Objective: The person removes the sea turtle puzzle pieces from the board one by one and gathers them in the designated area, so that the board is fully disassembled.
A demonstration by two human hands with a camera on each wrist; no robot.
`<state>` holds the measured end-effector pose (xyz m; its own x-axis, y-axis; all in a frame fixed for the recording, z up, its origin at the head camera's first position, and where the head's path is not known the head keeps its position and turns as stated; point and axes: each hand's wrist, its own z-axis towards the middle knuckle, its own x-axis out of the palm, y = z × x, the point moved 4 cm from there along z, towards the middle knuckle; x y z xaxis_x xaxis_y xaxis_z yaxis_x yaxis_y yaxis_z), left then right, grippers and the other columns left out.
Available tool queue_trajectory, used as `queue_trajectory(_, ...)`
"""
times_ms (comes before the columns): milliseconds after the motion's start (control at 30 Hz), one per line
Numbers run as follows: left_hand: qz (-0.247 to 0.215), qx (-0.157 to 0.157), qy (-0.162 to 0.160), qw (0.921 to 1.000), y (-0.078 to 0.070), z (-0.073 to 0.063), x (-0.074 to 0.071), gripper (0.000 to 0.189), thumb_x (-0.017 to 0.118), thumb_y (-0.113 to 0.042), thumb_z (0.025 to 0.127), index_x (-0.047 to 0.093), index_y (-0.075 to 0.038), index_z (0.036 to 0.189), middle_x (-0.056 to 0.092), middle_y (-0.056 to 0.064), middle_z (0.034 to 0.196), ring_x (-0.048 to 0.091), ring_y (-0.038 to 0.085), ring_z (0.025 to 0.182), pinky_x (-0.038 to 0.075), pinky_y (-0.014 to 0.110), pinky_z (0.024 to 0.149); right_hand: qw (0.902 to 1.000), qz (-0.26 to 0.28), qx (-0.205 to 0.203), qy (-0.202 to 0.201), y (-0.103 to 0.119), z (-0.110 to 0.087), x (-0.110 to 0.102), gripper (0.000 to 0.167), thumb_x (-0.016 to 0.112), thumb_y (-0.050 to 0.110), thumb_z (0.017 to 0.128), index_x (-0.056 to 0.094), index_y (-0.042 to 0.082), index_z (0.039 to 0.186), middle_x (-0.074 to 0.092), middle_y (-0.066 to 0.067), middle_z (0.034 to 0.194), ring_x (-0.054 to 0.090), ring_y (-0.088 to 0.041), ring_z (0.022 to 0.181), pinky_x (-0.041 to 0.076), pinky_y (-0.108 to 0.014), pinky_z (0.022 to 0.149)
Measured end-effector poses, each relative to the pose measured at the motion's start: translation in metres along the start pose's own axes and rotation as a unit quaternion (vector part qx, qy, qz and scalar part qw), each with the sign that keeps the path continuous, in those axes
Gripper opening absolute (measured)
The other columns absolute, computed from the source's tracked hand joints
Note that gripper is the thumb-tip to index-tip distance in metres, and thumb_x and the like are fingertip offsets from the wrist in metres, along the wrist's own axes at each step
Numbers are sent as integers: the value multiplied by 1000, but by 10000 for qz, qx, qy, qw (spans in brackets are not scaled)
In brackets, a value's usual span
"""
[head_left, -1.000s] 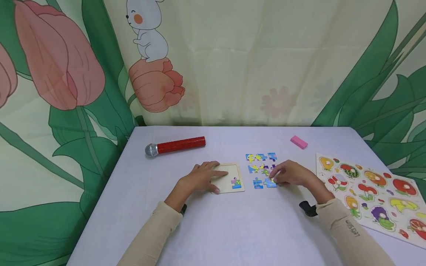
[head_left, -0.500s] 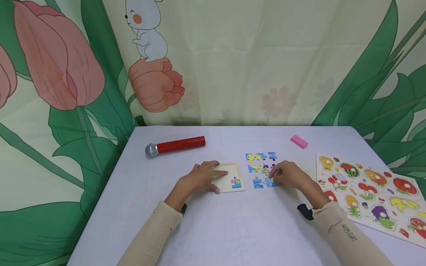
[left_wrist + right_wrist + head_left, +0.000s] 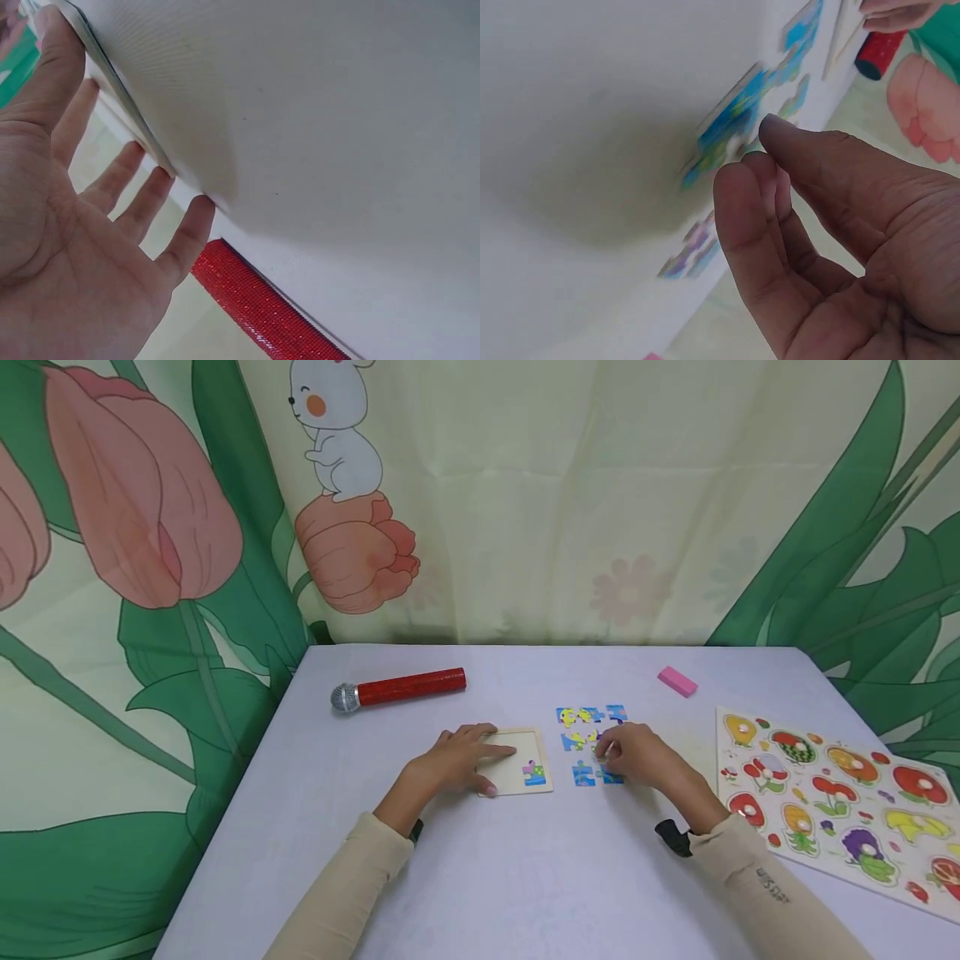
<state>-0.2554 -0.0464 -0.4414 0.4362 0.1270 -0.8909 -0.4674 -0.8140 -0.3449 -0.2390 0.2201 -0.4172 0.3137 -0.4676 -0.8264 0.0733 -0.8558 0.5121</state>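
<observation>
A shallow wooden puzzle tray [image 3: 542, 743] lies on the white table with one puzzle piece [image 3: 534, 773] in its near right corner. My left hand [image 3: 450, 762] rests on the tray's left side, fingers spread; in the left wrist view its fingertips [image 3: 159, 176] touch the tray's edge. My right hand [image 3: 637, 753] is over the right side of several loose puzzle pieces [image 3: 582, 774] laid in rows. In the right wrist view its thumb and bent fingers [image 3: 739, 187] are apart, with nothing visible between them. Part of the middle and near rows is hidden beneath this hand.
A red glittery microphone [image 3: 411, 686] lies at the back left of the table. Toward the back right sits a pink block [image 3: 677, 682]. A large board with fruit pictures [image 3: 847, 814] covers the right side, partly beneath the right forearm.
My right hand has shifted slightly left over the puzzle pieces, leaving more of the near row's right piece showing. The left hand stays on the tray.
</observation>
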Motion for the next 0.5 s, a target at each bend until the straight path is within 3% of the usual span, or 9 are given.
queue_trajectory(267,7,-53,70,10000,-1,1,1,70,81,-35,89,52,-37,152,34,5,162,31,28,147,27,52,117,9984,-126,-526,-137,40,14,29,15,76,2,90,77,5,105,66,-1,87,58,-19,83,52,-33,72)
queue_trajectory(500,120,16,69,9999,-1,2,2,70,80,-38,89,51,-37,152,34,5,163,31,28,147,27,52,117,9954,-146,-944,110,56,19,51,25,81,4,86,78,4,112,66,0,98,61,-18,93,53,-38,86)
